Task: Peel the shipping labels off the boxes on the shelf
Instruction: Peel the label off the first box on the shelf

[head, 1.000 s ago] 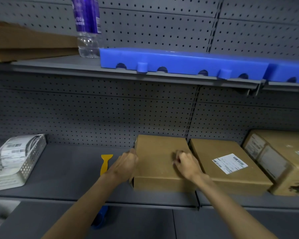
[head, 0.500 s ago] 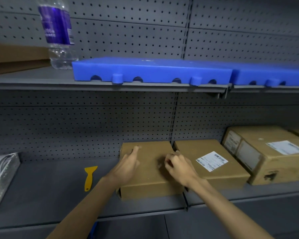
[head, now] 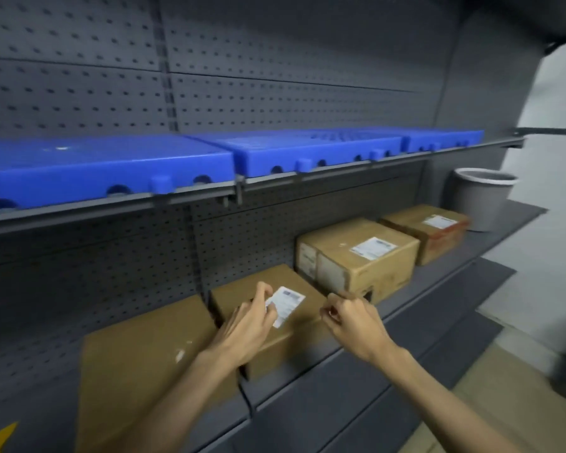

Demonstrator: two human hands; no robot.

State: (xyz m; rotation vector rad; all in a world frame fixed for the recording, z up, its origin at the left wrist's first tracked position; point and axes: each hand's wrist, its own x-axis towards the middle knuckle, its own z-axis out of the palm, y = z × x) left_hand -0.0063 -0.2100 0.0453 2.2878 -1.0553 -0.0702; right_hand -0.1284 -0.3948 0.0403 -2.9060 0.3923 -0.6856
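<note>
Several brown cardboard boxes sit in a row on the lower shelf [head: 445, 266]. The leftmost box [head: 144, 361] has a bare top. The second box [head: 294, 335] carries a white shipping label [head: 290, 304]. My left hand [head: 245, 325] lies on this box, thumb and fingertips pinching the label's left corner. My right hand [head: 353, 325] hovers at the box's right edge, fingers curled with nothing visible in them. Two further boxes to the right, a big box [head: 383, 273] and a far box [head: 438, 240], each have a white label on top.
Blue plastic mats [head: 307, 152] lie on the upper shelf. A grey bin [head: 481, 197] stands at the shelf's right end. The tip of a yellow scraper [head: 0, 436] shows at the bottom left. Pegboard backs the shelves; floor lies to the right.
The view has swung right. Both hands left the bare box and moved to the labelled box beside it; the left hand now grips that label's corner.
</note>
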